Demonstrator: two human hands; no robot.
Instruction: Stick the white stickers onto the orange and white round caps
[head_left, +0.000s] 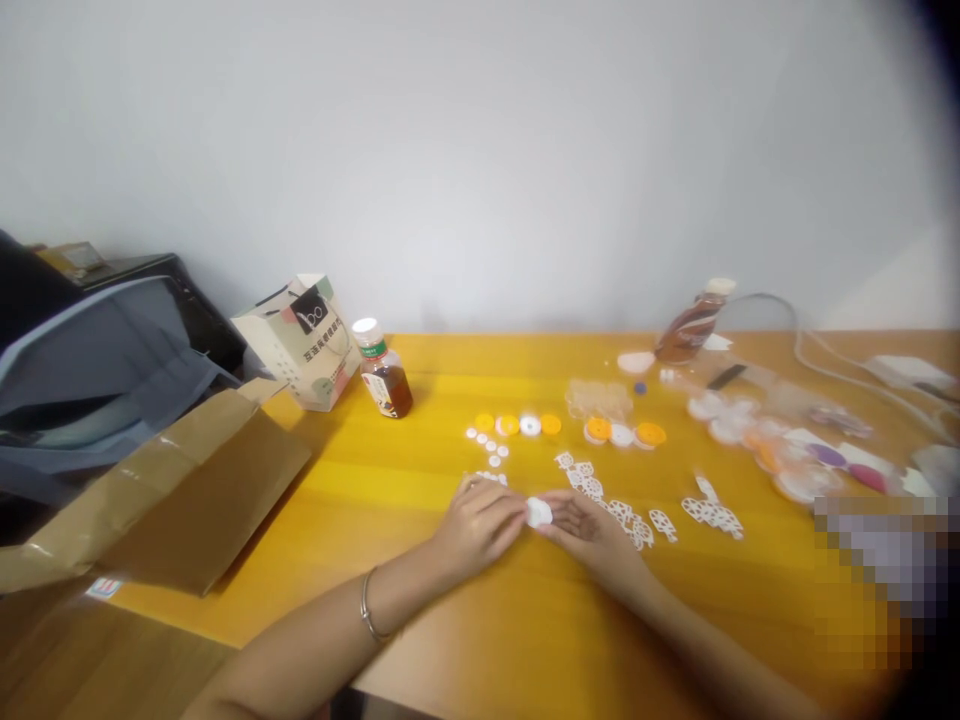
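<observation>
Between my two hands, just above the yellow wooden table [450,620], is a small round white plastic piece [538,512]. The fingertips of my left hand [480,520] pinch its left edge. On its right side, the thumb and fingers of my right hand [589,535] close on it. Small white discs [495,462] lie just beyond my left hand, some partly hidden by it. White cut-out wheel-like parts [585,475] lie beyond and beside my right hand. Farther back is a row of orange and white round pieces [530,425].
An opened cardboard box [187,490] and a printed paper bag [307,345] stand at the left, near a white-capped bottle [384,370]. A cola bottle [694,322], a cable [799,345] and clear-wrapped coloured pieces [802,470] are at the right. More white cut-outs [712,512] lie right of my hands.
</observation>
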